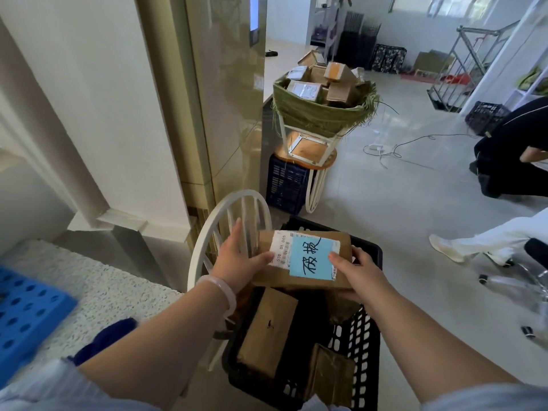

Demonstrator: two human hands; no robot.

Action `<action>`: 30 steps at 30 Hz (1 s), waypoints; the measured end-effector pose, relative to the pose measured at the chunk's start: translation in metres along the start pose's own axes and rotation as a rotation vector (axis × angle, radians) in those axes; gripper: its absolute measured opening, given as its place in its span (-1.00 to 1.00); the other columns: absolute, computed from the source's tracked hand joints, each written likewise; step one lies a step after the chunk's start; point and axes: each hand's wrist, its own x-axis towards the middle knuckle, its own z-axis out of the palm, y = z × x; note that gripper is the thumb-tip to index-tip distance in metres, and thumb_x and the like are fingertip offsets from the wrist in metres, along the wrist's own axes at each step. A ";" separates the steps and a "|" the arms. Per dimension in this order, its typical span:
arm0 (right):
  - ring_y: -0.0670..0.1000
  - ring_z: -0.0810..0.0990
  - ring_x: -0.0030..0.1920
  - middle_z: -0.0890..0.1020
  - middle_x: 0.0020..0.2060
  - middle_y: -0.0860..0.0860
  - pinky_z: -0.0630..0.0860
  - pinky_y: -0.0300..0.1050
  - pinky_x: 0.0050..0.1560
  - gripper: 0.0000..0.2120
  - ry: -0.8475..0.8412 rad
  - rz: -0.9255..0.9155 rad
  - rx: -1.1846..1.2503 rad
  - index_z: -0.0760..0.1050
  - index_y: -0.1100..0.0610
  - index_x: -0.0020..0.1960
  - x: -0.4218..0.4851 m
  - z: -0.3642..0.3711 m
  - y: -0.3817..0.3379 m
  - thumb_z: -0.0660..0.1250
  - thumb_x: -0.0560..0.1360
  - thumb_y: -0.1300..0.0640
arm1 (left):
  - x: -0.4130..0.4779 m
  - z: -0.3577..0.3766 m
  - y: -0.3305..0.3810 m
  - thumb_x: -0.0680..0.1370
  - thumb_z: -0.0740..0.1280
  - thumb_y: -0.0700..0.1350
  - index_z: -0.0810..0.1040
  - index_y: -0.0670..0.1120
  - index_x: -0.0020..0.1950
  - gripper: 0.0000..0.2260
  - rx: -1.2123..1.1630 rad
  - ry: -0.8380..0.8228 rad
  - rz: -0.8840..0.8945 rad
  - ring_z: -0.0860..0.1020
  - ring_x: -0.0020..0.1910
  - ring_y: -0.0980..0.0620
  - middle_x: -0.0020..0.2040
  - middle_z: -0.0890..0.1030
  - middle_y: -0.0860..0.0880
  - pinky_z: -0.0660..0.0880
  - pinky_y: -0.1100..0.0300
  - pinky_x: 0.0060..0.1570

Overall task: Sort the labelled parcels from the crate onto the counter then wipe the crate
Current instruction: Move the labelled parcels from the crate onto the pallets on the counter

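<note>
Both hands, left hand point(237, 264) and right hand point(360, 275), grip a labelled parcel point(305, 259) by its ends. It hangs above the black crate point(364, 336)

hands: 2 (left hand point(237, 262), right hand point(360, 271))
black slotted plastic crates point(367, 336): 2
blue-labelled brown cardboard parcel point(305, 259): 1
plain brown cardboard parcels point(267, 330) in near crate: 3 visible (lower ones partly hidden)
dark blue plastic crate point(284, 185): 1
green woven sack of boxes point(320, 114): 1
blue perforated plastic tray point(26, 310): 1
</note>
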 end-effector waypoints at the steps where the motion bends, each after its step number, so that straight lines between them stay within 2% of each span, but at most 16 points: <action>1: 0.07 0.62 0.09 0.62 0.10 0.03 0.64 0.16 0.04 -0.33 0.015 0.022 0.045 0.27 -0.05 0.46 0.001 0.003 0.002 0.47 0.45 -0.09 | -0.002 0.003 -0.006 0.36 0.56 0.02 -0.05 0.30 0.56 -0.01 -0.104 0.009 -0.013 0.34 0.45 -0.11 0.53 0.26 0.01 0.36 -0.24 0.36; 4: 0.12 0.58 0.13 0.59 0.11 0.06 0.64 0.20 0.01 -0.29 0.022 0.101 0.179 0.23 -0.03 0.47 0.001 0.018 0.006 0.48 0.44 -0.11 | -0.010 0.017 -0.018 0.27 0.61 0.10 -0.19 0.39 0.50 0.13 -0.272 0.006 -0.061 0.32 0.46 -0.12 0.52 0.29 0.02 0.30 -0.31 0.37; 7: 0.17 0.59 0.08 0.57 0.06 0.08 0.66 0.19 -0.06 -0.26 0.002 0.157 0.218 0.21 -0.01 0.46 -0.004 0.034 0.008 0.47 0.42 -0.16 | -0.011 0.028 -0.020 0.22 0.64 0.12 -0.28 0.48 0.43 0.20 -0.372 0.077 -0.050 0.32 0.46 -0.11 0.51 0.28 0.05 0.35 -0.29 0.34; 9: 0.19 0.64 -0.03 0.59 0.00 0.09 0.66 0.19 -0.14 -0.28 -0.027 0.187 0.255 0.22 0.00 0.46 -0.009 0.045 0.009 0.46 0.43 -0.15 | -0.007 0.028 -0.019 0.16 0.66 0.15 -0.25 0.58 0.36 0.20 -0.295 0.168 0.023 0.25 0.50 -0.10 0.56 0.17 0.00 0.36 -0.27 0.35; 11: 0.20 0.67 -0.08 0.62 -0.02 0.09 0.66 0.19 -0.18 -0.31 -0.075 0.203 0.260 0.24 0.00 0.45 -0.011 0.053 0.009 0.45 0.44 -0.16 | -0.009 0.023 -0.013 0.28 0.63 0.01 -0.25 0.53 0.40 0.15 -0.196 0.220 0.051 0.13 0.54 -0.07 0.59 0.00 0.04 0.33 -0.22 0.39; 13: 0.19 0.68 -0.05 0.63 0.03 0.08 0.66 0.19 -0.14 -0.29 -0.115 0.191 0.195 0.23 -0.02 0.47 -0.012 0.058 0.010 0.44 0.44 -0.21 | -0.008 0.019 -0.013 0.36 0.58 -0.09 -0.21 0.48 0.45 0.10 -0.151 0.232 0.048 0.11 0.54 -0.07 0.59 -0.04 0.06 0.35 -0.19 0.38; 15: 0.15 0.64 0.08 0.60 0.14 0.05 0.61 0.23 0.05 -0.24 -0.128 0.130 0.078 0.19 -0.05 0.50 -0.010 0.058 0.010 0.42 0.43 -0.24 | -0.005 0.013 -0.016 0.35 0.58 -0.11 -0.16 0.49 0.45 0.08 -0.153 0.234 0.046 0.15 0.53 -0.07 0.58 -0.01 0.07 0.42 -0.20 0.32; 17: 0.10 0.56 0.18 0.54 0.26 0.03 0.51 0.22 0.22 -0.21 -0.138 0.051 -0.026 0.14 -0.08 0.54 -0.008 0.055 0.007 0.41 0.44 -0.24 | -0.005 0.001 -0.019 0.24 0.63 0.01 -0.14 0.59 0.38 0.11 -0.202 0.209 0.026 0.27 0.48 -0.11 0.55 0.12 0.04 0.52 -0.23 0.19; 18: 0.05 0.54 0.15 0.51 0.31 0.03 0.51 0.15 0.21 -0.21 -0.152 0.007 -0.059 0.12 -0.12 0.55 -0.009 0.054 0.003 0.41 0.45 -0.23 | -0.004 -0.005 -0.023 0.15 0.65 0.10 -0.11 0.65 0.33 0.12 -0.233 0.174 0.007 0.36 0.43 -0.14 0.53 0.21 0.01 0.55 -0.25 0.12; 19: -0.01 0.54 0.09 0.48 0.34 0.01 0.55 0.04 0.12 -0.23 -0.173 -0.040 -0.083 0.11 -0.16 0.55 -0.010 0.054 -0.002 0.41 0.46 -0.20 | -0.004 -0.011 -0.026 0.09 0.65 0.15 -0.06 0.69 0.28 0.09 -0.274 0.134 -0.007 0.45 0.36 -0.17 0.49 0.29 0.00 0.57 -0.24 0.07; 21: -0.08 0.58 0.02 0.47 0.34 -0.02 0.56 -0.11 -0.04 -0.27 -0.249 -0.123 -0.125 0.10 -0.25 0.53 -0.011 0.057 -0.013 0.42 0.48 -0.14 | -0.008 -0.022 -0.031 0.21 0.63 0.03 0.03 0.67 0.24 -0.02 -0.366 0.084 -0.022 0.56 0.24 -0.15 0.43 0.38 -0.02 0.61 -0.19 0.00; 23: -0.05 0.63 0.06 0.55 0.27 -0.05 0.60 0.01 0.09 -0.34 -0.335 -0.164 -0.162 0.15 -0.33 0.48 -0.009 0.067 -0.022 0.40 0.51 -0.09 | -0.013 -0.031 -0.034 0.29 0.60 -0.05 0.11 0.63 0.25 -0.11 -0.442 0.092 -0.005 0.58 0.22 -0.15 0.44 0.38 -0.04 0.62 -0.17 0.00; 25: -0.05 0.64 0.06 0.61 0.15 -0.10 0.59 0.08 0.16 -0.45 -0.399 -0.192 -0.185 0.21 -0.35 0.44 -0.011 0.083 -0.030 0.35 0.56 -0.05 | -0.018 -0.039 -0.034 0.21 0.58 0.06 0.18 0.67 0.22 -0.16 -0.461 0.163 0.033 0.54 0.27 -0.15 0.50 0.28 -0.03 0.61 -0.16 0.04; 27: -0.05 0.64 0.07 0.60 0.13 -0.12 0.61 0.09 0.13 -0.51 -0.430 -0.226 -0.141 0.26 -0.35 0.43 -0.015 0.103 -0.036 0.32 0.58 -0.04 | -0.029 -0.050 -0.036 0.18 0.53 0.19 0.19 0.68 0.22 -0.22 -0.419 0.240 0.078 0.45 0.36 -0.12 0.54 0.16 0.10 0.59 -0.15 0.09; 30: -0.04 0.62 0.10 0.59 0.13 -0.14 0.60 0.12 0.15 -0.58 -0.455 -0.263 -0.087 0.30 -0.39 0.38 -0.026 0.137 -0.039 0.27 0.61 -0.03 | -0.052 -0.065 -0.044 0.17 0.52 0.34 0.09 0.66 0.30 -0.15 -0.283 0.265 0.117 0.20 0.52 -0.09 0.54 0.01 0.25 0.44 -0.20 0.30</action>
